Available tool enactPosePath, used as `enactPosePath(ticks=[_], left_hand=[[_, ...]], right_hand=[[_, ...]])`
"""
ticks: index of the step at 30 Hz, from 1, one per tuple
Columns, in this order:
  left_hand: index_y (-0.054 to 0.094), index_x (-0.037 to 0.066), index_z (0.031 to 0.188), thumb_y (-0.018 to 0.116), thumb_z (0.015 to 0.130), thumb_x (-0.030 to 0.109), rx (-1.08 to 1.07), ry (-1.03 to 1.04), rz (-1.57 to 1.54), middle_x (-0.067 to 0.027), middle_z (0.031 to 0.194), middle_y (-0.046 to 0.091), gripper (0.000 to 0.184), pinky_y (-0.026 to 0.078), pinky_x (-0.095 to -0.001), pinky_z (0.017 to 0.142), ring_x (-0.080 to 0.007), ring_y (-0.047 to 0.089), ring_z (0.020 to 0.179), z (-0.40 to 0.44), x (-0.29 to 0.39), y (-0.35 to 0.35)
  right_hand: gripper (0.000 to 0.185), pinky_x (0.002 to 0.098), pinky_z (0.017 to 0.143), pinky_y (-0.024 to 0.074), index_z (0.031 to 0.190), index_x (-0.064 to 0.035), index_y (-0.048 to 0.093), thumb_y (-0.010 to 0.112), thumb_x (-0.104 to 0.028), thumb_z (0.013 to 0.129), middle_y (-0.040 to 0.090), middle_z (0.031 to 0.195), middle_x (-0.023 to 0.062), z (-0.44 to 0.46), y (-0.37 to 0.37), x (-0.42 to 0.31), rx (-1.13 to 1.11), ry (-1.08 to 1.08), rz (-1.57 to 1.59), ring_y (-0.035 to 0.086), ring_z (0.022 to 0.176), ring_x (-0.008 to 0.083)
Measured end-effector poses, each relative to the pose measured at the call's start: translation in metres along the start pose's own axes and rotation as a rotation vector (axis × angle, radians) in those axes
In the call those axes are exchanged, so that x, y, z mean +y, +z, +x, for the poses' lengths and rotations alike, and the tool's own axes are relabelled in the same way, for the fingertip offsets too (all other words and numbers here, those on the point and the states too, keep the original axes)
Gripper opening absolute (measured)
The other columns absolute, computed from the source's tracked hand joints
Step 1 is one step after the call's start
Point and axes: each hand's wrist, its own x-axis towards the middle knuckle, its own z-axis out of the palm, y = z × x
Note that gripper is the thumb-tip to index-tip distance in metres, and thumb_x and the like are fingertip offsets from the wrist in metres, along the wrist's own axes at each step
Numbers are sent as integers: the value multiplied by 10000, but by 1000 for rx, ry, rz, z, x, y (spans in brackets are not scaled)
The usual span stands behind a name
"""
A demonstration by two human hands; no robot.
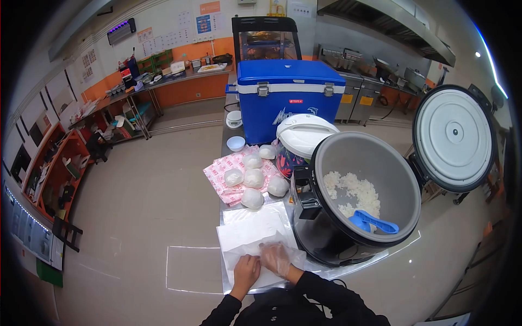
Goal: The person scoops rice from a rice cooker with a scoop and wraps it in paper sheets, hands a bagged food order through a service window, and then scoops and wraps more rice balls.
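Note:
My bare left hand has its fingers curled on a thin translucent sheet at the table's near end. Close beside it, my right hand wears a clear plastic glove and grips the same sheet. Whether anything lies under the fingers is hidden. Beneath is a stack of white paper. Beyond it, several whitish wrapped bundles rest on red-and-white printed wrapping paper. To the right stands a large open rice cooker with white rice and a blue rice scoop inside.
The cooker's hinged lid stands raised at the right. Behind the bundles are a white-lidded container, a light bowl, a small white scale and a big blue cooler box. A side counter runs along the wall.

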Motion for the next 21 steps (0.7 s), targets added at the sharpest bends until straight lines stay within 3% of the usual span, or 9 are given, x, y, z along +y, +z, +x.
enactPosePath(ticks=[1, 4, 5, 8, 9, 12, 15, 18, 21], left_hand=[[567, 15, 871, 538, 758, -11, 15, -62, -77, -132, 832, 522, 120, 455, -390, 694, -304, 542, 789, 1, 4, -2], [545, 10, 987, 522, 776, -16, 164, -314, -241, -159, 940, 494, 214, 467, -392, 697, -303, 548, 797, -3, -17, 13], [521, 14, 1055, 546, 760, -12, 146, -475, -331, -173, 1032, 453, 297, 472, -376, 698, -309, 545, 822, -4, -24, 16], [522, 40, 1087, 577, 739, -2, 85, -550, -191, -164, 1058, 449, 356, 464, -378, 755, -322, 521, 906, 5, -32, 16], [527, 59, 1112, 624, 725, 33, 53, -413, 79, -164, 1125, 446, 400, 419, -394, 850, -316, 488, 992, 9, -32, 12], [552, 86, 1103, 691, 701, 104, -15, -252, 355, -125, 1149, 485, 426, 367, -400, 903, -302, 457, 1058, 21, -32, -7], [597, 94, 1042, 717, 692, 146, -153, -180, 240, -68, 1073, 572, 374, 343, -380, 913, -270, 495, 1031, 18, -61, -9], [629, 87, 977, 697, 712, 140, -180, -235, 79, -32, 951, 625, 279, 373, -370, 873, -237, 544, 965, 12, -67, -6], [638, 79, 992, 667, 741, 139, -129, 44, 169, -38, 963, 641, 260, 404, -371, 839, -213, 584, 887, -11, -86, 9]], right_hand=[[191, 422, 612, 483, 890, -48, 544, 581, -215, 805, 622, 769, 115, -7, 5, 7, 56, -23, 33, 624, 646, 310], [206, 462, 653, 485, 929, -44, 522, 566, -216, 824, 618, 766, 125, -10, 27, 27, 155, 46, 261, 607, 671, 370], [241, 488, 690, 488, 997, -50, 524, 569, -194, 809, 603, 898, 153, -12, 31, 33, 148, 104, 362, 596, 740, 398], [337, 451, 747, 498, 1111, -39, 507, 545, -160, 799, 524, 1136, 181, -14, 31, 43, 211, 210, 404, 595, 886, 389], [462, 451, 819, 486, 1229, -75, 479, 563, -159, 783, 432, 1262, 191, -12, 29, 45, 253, 191, 472, 569, 983, 390], [445, 407, 785, 496, 1194, -100, 527, 614, -152, 761, 534, 1122, 167, -4, 18, 49, 180, 192, 525, 599, 876, 316], [475, 383, 795, 493, 1230, -119, 521, 608, -129, 762, 571, 1052, 167, 1, 30, 70, 98, 43, 543, 594, 882, 288], [473, 370, 803, 489, 1252, -88, 508, 584, -121, 786, 592, 1003, 166, -9, 38, 81, 74, -151, 452, 589, 901, 278], [447, 375, 850, 476, 1254, -50, 506, 559, -126, 818, 586, 1081, 168, -23, 38, 85, -38, -258, 313, 576, 953, 302]])
